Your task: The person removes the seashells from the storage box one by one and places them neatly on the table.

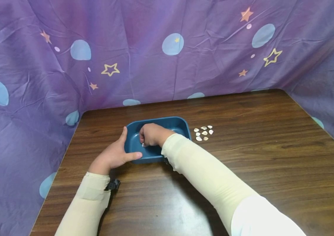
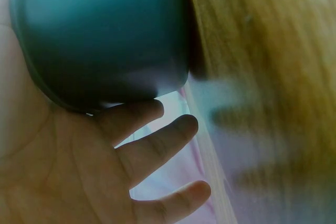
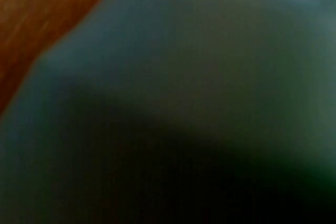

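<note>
A blue plastic basin (image 1: 136, 160) stands on the wooden table in the head view. My left hand (image 1: 114, 155) rests against its left end, the thumb over the near rim and the other fingers at the far left corner. In the left wrist view the fingers (image 2: 157, 145) are spread and fairly straight below the basin's outer wall (image 2: 105, 35). Inside the basin, my right hand (image 1: 154, 134) has curled fingers pinching a small white seashell (image 1: 143, 145) low over the floor. The right wrist view is dark and blurred, mostly the basin's wall (image 3: 210, 61).
Several small pale seashells (image 1: 204, 133) lie in loose rows on the table just right of the basin. Behind and to the sides hangs a purple curtain (image 1: 143, 49) with stars and blobs. A black wrist camera (image 1: 113, 185) sits at the left cuff.
</note>
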Action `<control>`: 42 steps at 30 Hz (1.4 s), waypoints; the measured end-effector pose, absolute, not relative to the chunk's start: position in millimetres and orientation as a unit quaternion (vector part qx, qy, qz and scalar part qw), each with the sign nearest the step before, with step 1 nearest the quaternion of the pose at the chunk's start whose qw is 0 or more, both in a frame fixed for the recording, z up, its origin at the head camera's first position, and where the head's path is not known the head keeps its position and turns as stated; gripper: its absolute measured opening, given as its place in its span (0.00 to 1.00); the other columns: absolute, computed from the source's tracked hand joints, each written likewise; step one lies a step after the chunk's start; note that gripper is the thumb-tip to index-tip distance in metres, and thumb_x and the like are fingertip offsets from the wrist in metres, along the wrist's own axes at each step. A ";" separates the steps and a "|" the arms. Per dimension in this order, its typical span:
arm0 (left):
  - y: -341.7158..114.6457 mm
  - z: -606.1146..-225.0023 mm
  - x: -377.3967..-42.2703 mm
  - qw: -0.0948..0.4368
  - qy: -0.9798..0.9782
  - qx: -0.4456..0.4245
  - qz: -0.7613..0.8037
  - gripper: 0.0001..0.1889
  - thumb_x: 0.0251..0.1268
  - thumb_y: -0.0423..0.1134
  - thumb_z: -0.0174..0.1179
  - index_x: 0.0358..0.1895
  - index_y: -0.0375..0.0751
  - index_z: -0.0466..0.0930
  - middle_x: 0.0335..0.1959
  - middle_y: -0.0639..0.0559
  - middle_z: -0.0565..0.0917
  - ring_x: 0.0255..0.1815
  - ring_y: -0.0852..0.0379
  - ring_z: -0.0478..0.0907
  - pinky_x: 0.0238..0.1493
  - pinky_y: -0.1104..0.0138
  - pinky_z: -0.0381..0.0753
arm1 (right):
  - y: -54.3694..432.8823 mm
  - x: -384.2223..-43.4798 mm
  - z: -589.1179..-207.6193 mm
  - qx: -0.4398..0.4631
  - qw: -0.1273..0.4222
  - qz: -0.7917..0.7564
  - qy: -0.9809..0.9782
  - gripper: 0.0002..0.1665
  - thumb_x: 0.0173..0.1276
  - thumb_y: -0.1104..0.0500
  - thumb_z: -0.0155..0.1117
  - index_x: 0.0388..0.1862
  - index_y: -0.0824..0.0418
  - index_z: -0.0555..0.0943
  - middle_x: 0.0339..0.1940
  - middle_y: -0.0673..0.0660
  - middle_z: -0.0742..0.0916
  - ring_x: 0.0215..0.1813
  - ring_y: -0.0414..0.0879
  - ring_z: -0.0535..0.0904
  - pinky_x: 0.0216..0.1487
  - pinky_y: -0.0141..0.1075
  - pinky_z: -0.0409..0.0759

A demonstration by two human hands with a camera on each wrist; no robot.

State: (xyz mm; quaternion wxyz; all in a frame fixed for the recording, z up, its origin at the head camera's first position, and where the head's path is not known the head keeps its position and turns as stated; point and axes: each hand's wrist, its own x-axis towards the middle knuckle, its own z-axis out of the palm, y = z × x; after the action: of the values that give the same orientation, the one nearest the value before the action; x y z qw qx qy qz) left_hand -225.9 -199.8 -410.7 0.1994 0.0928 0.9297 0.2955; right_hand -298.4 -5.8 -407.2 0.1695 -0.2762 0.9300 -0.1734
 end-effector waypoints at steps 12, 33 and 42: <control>-199.1 -409.1 -226.9 0.198 0.930 0.094 0.296 0.69 0.66 0.70 0.65 0.84 0.46 0.17 0.85 0.27 0.48 0.81 0.28 0.59 0.76 0.37 0.64 | -4.9 -298.1 -404.5 -0.272 0.183 -0.183 0.927 0.08 0.67 0.64 0.76 0.30 0.56 0.86 0.28 0.49 0.85 0.37 0.44 0.79 0.47 0.36 0.80; -197.8 -409.9 -228.8 0.199 0.930 0.091 0.294 0.69 0.66 0.70 0.65 0.85 0.46 0.17 0.85 0.28 0.47 0.81 0.28 0.60 0.76 0.37 0.64 | 4.6 -299.8 -395.0 -0.274 0.169 -0.225 0.920 0.06 0.69 0.59 0.75 0.32 0.56 0.87 0.30 0.48 0.87 0.34 0.42 0.79 0.40 0.33 0.79; -197.3 -409.5 -224.3 0.202 0.930 0.076 0.299 0.70 0.63 0.72 0.66 0.85 0.47 0.18 0.85 0.27 0.47 0.80 0.27 0.61 0.75 0.35 0.65 | 58.4 -292.1 -363.6 -0.271 0.143 -0.337 0.890 0.03 0.65 0.62 0.76 0.36 0.59 0.90 0.21 0.46 0.78 0.27 0.38 0.71 0.33 0.31 0.71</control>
State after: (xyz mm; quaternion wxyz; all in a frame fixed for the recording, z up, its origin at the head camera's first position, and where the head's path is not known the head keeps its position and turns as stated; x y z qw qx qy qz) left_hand -224.3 -197.3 -409.5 0.2018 0.0762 0.9297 0.2986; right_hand -292.1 58.4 -363.6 0.1429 -0.2714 0.8900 -0.3374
